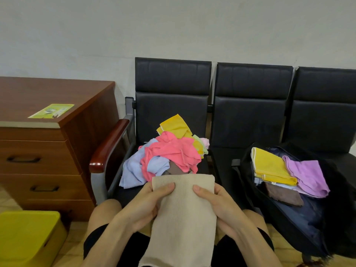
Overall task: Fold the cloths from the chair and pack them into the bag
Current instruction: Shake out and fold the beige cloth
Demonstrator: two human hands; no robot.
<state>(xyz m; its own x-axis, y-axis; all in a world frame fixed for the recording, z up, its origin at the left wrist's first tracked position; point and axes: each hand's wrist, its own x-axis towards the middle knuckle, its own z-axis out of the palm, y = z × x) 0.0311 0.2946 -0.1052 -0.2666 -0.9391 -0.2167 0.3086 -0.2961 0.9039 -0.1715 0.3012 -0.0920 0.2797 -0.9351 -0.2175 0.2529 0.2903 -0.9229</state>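
We hold a beige cloth (183, 209) with our left hand (146, 207) and right hand (221, 207), thumbs on top; crumpled cloths (169, 155) fill the chair (171, 105), 2 folded ones top the bag (300, 214).

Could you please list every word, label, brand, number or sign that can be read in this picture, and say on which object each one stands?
No text here can be read.
The green leaflet on the wooden desk: it carries print and a small picture, but too small and blurred to read.
The beige cloth, pile of cloths, bag, chairs and yellow box: no lettering visible.
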